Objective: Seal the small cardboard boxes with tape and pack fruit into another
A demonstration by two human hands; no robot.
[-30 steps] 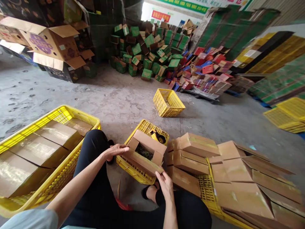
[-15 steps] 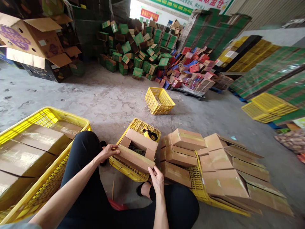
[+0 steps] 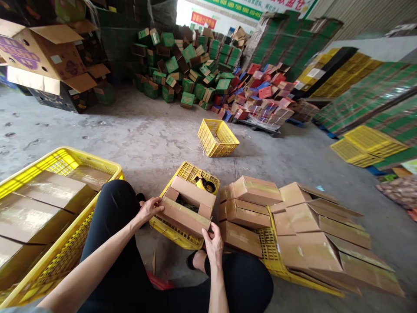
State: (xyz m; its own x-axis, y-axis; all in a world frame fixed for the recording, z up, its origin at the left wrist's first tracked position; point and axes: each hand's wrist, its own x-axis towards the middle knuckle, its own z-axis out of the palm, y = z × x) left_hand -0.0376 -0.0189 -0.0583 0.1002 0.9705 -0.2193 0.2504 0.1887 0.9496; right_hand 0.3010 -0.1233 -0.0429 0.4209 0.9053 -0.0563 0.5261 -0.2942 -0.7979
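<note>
Cardboard carton (image 3: 185, 217), its top gaping, rests on a yellow crate in front of the seated person. Largest nearby is the long yellow basket (image 3: 94, 154) on the left, with taped boxes (image 3: 52, 187) inside; piled boxes (image 3: 306, 248) lean at the right, and a slump there could shove the carton if a knee knocked them. Beneath the carton, the supporting crate (image 3: 176, 237) has a lattice surface; uneven pressure on one end might make the carton slide or tip. The left hand (image 3: 148, 211) lays slightly bent fingers over the near flap's left end; whether they pinch cannot be told. The right hand (image 3: 212, 243) has thumb and fingertips nearly together, apparently gripping the flap's right corner. Pulling unevenly could crease the flap. Behind it, the tape dispenser (image 3: 205, 183) might get nudged off the edge. Dark contents (image 3: 186, 202), too shaded to identify, could snag under a flap pressed down carelessly.
</note>
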